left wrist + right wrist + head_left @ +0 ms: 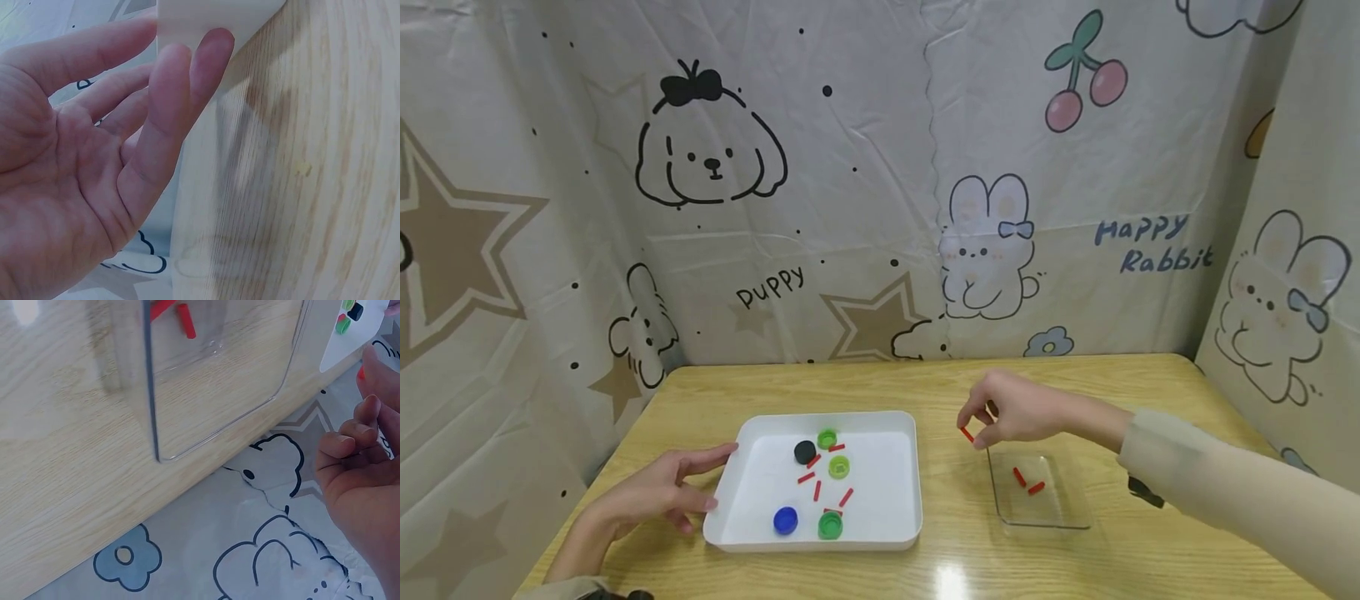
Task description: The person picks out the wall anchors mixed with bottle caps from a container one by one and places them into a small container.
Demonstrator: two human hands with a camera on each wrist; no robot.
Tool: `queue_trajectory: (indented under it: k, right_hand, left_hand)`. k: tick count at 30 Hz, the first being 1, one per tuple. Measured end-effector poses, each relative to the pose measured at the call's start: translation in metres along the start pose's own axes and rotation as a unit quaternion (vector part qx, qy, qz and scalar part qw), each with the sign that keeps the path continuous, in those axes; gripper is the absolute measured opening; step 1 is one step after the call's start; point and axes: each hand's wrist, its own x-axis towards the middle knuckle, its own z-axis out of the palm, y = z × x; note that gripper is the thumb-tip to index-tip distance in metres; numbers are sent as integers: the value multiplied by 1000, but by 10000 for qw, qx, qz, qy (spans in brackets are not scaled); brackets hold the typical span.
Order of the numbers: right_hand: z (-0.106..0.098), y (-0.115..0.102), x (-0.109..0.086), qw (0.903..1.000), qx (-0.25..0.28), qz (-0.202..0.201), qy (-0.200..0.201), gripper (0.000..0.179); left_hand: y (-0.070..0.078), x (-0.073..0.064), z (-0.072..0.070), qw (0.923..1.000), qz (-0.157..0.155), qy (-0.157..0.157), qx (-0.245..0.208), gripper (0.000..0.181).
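A white tray (743,467) holds several small red sticks, a black cap (805,452), a blue cap (786,521) and several green caps (831,525). My left hand (651,492) touches the tray's left side with mostly straight fingers; in the left wrist view, fingertips (211,56) meet the white wall. My right hand (1022,407) pinches a red stick (967,434) between thumb and fingers, above the far left corner of a clear box (1041,527). Two red sticks (1037,488) lie inside the box. The right wrist view shows only a bit of the pinched stick (361,373).
Tray and box stand side by side on a light wooden table (955,500), with a strip of wood between them. Printed cloth (865,208) hangs behind the table and along its sides.
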Motion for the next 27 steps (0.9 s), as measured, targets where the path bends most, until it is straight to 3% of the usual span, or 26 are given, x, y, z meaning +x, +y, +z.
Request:
queue_trajectory:
  k: [27]
  right_hand:
    - [-14, 9, -64, 9992, -115, 318, 214, 22]
  left_hand:
    - [-1, 0, 0, 10000, 56, -17, -40, 84]
